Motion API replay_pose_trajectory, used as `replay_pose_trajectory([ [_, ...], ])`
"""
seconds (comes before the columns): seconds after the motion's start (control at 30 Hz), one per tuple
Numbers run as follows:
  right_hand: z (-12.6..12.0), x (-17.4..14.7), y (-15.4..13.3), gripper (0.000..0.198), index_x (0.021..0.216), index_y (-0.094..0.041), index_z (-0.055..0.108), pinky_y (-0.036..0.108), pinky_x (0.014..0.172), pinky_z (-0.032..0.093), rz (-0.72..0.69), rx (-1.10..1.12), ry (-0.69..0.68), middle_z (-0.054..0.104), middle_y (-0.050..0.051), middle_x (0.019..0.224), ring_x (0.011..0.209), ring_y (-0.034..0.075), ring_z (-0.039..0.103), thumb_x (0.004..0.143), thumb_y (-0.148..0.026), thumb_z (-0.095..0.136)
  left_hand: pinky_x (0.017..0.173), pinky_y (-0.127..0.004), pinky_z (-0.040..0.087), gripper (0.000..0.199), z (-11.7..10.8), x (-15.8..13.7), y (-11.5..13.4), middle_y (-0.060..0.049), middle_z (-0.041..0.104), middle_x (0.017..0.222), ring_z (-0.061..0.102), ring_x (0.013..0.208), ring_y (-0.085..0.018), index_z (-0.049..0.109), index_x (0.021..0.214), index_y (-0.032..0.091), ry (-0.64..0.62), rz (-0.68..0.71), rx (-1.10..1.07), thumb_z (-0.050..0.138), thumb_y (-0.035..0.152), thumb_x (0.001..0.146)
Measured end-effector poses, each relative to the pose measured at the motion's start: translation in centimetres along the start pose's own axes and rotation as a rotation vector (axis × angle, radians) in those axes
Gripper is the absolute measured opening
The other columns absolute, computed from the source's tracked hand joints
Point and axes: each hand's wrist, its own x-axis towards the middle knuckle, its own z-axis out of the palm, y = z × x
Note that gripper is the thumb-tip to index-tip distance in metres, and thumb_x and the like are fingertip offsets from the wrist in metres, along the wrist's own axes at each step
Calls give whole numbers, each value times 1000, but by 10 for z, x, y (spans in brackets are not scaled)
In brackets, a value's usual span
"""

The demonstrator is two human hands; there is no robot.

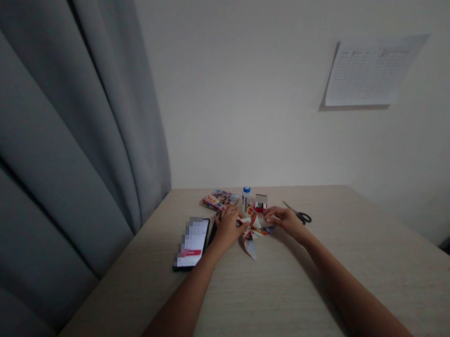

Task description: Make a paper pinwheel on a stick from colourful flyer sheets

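A folded piece of colourful printed paper with several pointed arms, shaped like a pinwheel, lies on the table between both hands. My left hand grips its left side, thumb towards the centre and fingers curled over the edge. From the right, my right hand pinches a pale flap of the same paper between thumb and fingertips. Just behind the paper stand a glue bottle with a blue cap and a small open red box. The paper's centre is partly hidden by my fingers.
Left of my left forearm lies a phone with a lit screen; a dark narrow object is beside it. Printed booklets are stacked behind my left hand. Black-handled scissors lie beyond my right hand. A grey curtain borders the table's left side.
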Motion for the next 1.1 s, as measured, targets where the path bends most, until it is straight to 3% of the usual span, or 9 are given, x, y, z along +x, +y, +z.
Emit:
replay_pose_trajectory([
  [0.13,5,-2,-5,22,80,-20,78,40,103,44,-33,-12,-23,72,9,115,113,26,63,71,-40,78,114,-58,27,20,1,1,3,-9,59,137,45,136,-29,67,100,23,58,-12,-36,74,27,82],
  [0.33,17,-2,-6,24,84,-19,78,37,90,52,6,-40,-118,77,7,94,94,24,68,72,-41,76,112,-51,31,17,5,2,3,-7,64,126,53,127,-27,67,95,22,119,37,-99,75,26,80],
  [0.5,24,-3,-3,27,83,-18,78,34,81,54,40,-64,-98,78,7,88,84,22,70,74,-43,74,112,-51,33,15,9,2,3,-9,65,125,52,127,-28,69,93,21,128,50,-136,75,26,80],
  [0.77,28,-5,-6,26,82,-16,78,32,75,53,96,-38,-60,77,6,84,78,21,69,71,-39,72,111,-49,35,16,10,1,6,-8,65,125,52,127,-28,70,95,22,115,40,-149,75,27,80],
  [0.97,25,-3,-2,28,82,-18,78,33,77,53,52,-28,-53,77,6,86,81,22,68,71,-43,73,112,-51,33,29,8,1,5,-9,62,133,49,132,-30,72,107,24,70,-20,-67,76,33,80],
  [1.1,25,-3,1,30,83,-17,78,33,78,53,58,-31,-61,78,7,88,82,22,69,71,-45,75,114,-51,31,24,10,1,4,-9,59,138,47,134,-30,75,103,24,53,-26,-36,75,34,81],
])
